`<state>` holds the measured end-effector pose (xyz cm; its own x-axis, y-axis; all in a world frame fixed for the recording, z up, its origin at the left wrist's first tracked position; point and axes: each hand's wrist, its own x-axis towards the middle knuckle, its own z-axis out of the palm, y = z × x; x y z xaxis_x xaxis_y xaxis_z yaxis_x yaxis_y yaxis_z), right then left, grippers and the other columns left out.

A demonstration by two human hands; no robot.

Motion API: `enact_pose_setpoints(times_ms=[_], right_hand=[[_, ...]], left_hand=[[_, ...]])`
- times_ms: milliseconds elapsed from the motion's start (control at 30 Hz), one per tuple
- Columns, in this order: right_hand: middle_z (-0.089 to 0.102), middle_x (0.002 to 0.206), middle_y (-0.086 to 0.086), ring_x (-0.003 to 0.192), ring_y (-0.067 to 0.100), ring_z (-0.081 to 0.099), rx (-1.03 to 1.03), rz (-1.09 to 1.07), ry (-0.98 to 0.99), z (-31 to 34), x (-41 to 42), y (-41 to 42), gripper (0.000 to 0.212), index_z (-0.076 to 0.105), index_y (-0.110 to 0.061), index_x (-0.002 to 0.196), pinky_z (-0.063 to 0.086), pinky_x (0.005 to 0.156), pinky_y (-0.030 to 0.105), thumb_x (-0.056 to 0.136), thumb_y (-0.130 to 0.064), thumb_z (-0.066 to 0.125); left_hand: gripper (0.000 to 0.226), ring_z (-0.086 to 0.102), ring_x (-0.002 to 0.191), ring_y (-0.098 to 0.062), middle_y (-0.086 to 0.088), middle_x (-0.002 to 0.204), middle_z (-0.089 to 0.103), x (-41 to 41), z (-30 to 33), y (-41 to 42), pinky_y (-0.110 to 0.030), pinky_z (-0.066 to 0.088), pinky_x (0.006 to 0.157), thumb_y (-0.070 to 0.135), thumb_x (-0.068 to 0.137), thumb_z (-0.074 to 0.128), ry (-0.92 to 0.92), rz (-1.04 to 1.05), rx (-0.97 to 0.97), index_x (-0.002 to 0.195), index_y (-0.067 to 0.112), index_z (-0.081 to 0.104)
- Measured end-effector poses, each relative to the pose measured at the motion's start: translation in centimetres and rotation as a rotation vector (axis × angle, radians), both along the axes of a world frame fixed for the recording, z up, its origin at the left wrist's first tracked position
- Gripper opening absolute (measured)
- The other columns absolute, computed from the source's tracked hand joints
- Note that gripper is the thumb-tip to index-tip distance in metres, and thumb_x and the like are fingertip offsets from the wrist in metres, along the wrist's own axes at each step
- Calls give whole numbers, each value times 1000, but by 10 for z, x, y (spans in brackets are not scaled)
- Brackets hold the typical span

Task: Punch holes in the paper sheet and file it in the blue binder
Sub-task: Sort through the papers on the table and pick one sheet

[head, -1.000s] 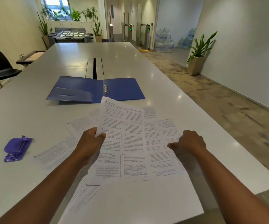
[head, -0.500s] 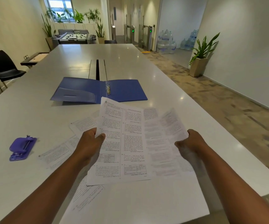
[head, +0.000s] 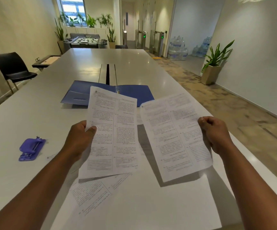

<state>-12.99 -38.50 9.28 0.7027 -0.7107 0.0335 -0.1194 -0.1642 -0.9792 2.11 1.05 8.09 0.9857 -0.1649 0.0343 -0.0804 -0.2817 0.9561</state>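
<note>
My left hand pinches the left edge of a printed paper sheet held above the table. My right hand grips the right edge of a second printed sheet, also lifted off the table. The blue binder lies open beyond the sheets, its metal rings partly hidden behind the left sheet's top. A purple hole punch sits on the table to the left of my left arm.
More printed sheets lie on the white table under and near my arms. A cable slot runs down the table's middle beyond the binder. A black chair stands at the far left, a potted plant on the right.
My right hand has lifted the second sheet off the table and drawn it to the right, apart from the left sheet. My left hand has raised its sheet a little.
</note>
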Motion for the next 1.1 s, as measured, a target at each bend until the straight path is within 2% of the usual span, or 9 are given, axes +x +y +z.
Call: enact_pose_setpoints(times_ms=[133, 267, 400, 700, 800, 867, 933, 1000, 1100], right_hand=[[75, 95, 23, 75, 34, 69, 130, 101, -81, 8, 11, 22, 20, 71, -3, 98, 54, 71, 47, 102, -20, 62], [76, 99, 20, 82, 32, 75, 272, 215, -129, 8, 25, 51, 12, 64, -3, 97, 64, 73, 44, 100, -15, 64], [77, 101, 20, 86, 35, 75, 390, 361, -146, 9, 37, 79, 14, 60, -4, 96, 64, 73, 44, 101, -17, 61], [76, 113, 18, 101, 40, 74, 410, 447, -180, 12, 53, 114, 24, 52, -4, 120, 58, 92, 60, 99, -11, 63], [77, 113, 13, 100, 36, 76, 337, 458, -215, 16, 55, 121, 35, 50, -16, 124, 60, 86, 54, 95, -4, 66], [78, 113, 10, 101, 33, 76, 291, 468, -245, 19, 56, 125, 35, 55, -16, 127, 61, 85, 49, 95, -3, 65], [78, 113, 8, 102, 31, 76, 271, 473, -281, 20, 56, 127, 27, 62, -13, 121, 62, 85, 47, 96, -3, 64], [77, 114, 8, 104, 30, 75, 261, 470, -322, 22, 58, 127, 23, 64, -10, 117, 61, 88, 48, 96, -1, 63], [76, 117, 7, 108, 27, 73, 227, 489, -392, 25, 61, 126, 24, 63, -7, 118, 59, 91, 44, 96, 0, 62]], left_hand=[[9, 70, 89, -15, 9, 97, 71, -2, 7, -5, -27, 53, 68, 19, 102, 60, 42, -34, -110, 102, 25, 66], [15, 74, 99, -30, -5, 107, 78, -7, 11, -13, -46, 61, 85, 16, 100, 62, 164, -106, -254, 113, 17, 68], [26, 74, 105, -35, -8, 113, 77, -13, 16, -19, -53, 59, 88, 19, 99, 62, 182, -209, -335, 123, 14, 66], [30, 70, 111, -42, -18, 120, 73, -17, 27, -20, -64, 51, 100, 21, 107, 49, 135, -233, -443, 128, 10, 67], [39, 68, 115, -40, -14, 120, 74, -21, 34, -20, -55, 55, 99, 37, 107, 43, 147, -204, -564, 129, 15, 67], [41, 72, 111, -33, -7, 121, 75, -22, 41, -22, -55, 57, 96, 46, 102, 47, 77, -209, -508, 129, 21, 64], [36, 75, 103, -28, 0, 118, 76, -22, 46, -23, -58, 59, 91, 41, 99, 56, -53, -163, -362, 127, 20, 62], [29, 77, 96, -21, 6, 111, 77, -20, 49, -23, -48, 63, 84, 36, 100, 58, -173, -90, -288, 123, 19, 63], [20, 77, 91, -15, 10, 102, 79, -20, 53, -25, -31, 64, 75, 31, 102, 57, -246, -46, -341, 116, 18, 65]])
